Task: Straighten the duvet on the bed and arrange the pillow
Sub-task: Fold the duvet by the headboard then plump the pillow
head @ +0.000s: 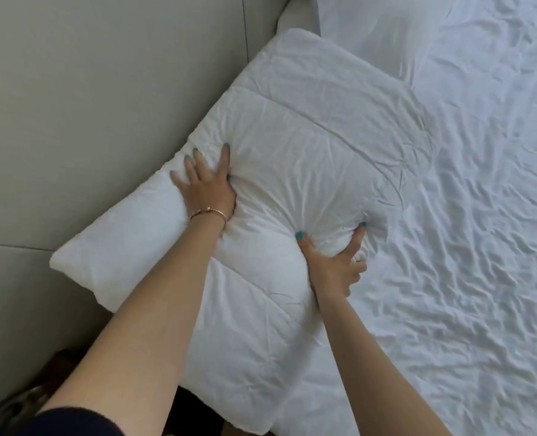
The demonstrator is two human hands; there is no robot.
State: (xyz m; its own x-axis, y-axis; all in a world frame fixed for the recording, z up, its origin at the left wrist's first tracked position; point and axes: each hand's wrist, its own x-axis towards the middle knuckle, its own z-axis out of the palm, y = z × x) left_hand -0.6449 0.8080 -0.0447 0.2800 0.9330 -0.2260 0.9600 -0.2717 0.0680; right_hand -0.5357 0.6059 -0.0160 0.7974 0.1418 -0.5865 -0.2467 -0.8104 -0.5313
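At the head of the bed, against the pale upholstered headboard, the white pillow lies at an angle, one end wedged against the headboard and the other reaching out over the bedding. A second white pillow sits beyond it, touching its far corner. The duvet covers the rest of the bed in view and is spread out but remains heavily wrinkled across its whole visible surface, so the straightening appears at best partly done. The pillow likewise looks unfinished: it is skewed relative to the headboard and deeply dented where it is being pressed. The left hand, a thin bracelet at its wrist, lies with fingers extended and spread, palm pressing flat into the pillow near the headboard side; it holds nothing. The right hand works the pillow's opposite edge, thumb and fingers splayed and digging into the filling so that fabric bunches in radiating creases around it; whether the lower fingers curl under the edge cannot be told. The two hands are well apart. A dark object lies on the floor at lower left, too blurred to identify.
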